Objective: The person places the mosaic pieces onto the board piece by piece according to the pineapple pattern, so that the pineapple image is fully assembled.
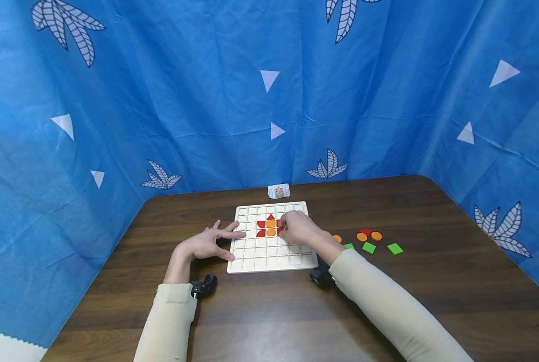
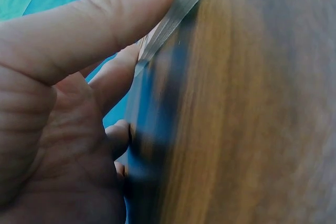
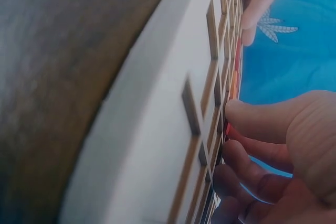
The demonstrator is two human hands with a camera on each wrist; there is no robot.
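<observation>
Cream cloth covers the left forearm, the sleeve [image 1: 167,322] ending beside a black wrist device [image 1: 204,285]. Past it, the left hand [image 1: 206,244] is spread, thumb and fingertips at the left edge of a flat, pale board [image 1: 260,264], with nothing gripped. That board lies on the dark, wood-grained table [image 1: 251,311], divided into square cells whose brown-sided edges show in the right wrist view.

Near the middle of the grid, a flower-like figure looks partly built: two pointed red petals [image 1: 261,233] on the left, a red triangle [image 1: 271,217] above, and an orange square [image 1: 271,224] over an orange disc [image 1: 271,232]. Behind the board stands or lies a small printed card [image 1: 272,194], its picture red with some green below.

The right hand [image 1: 298,229], apart from the left, bends over the figure's right side, thumb and finger seeming to pinch a red piece [image 3: 227,128]; the hand hides how well it sits in its cell.

Farther right, smooth, flat pieces remain loose on the wood: round orange counters [image 1: 376,236], another red shape [image 1: 365,231] and green squares [image 1: 395,249]. No green shows on the grid, so that colour appears still unplaced.
</observation>
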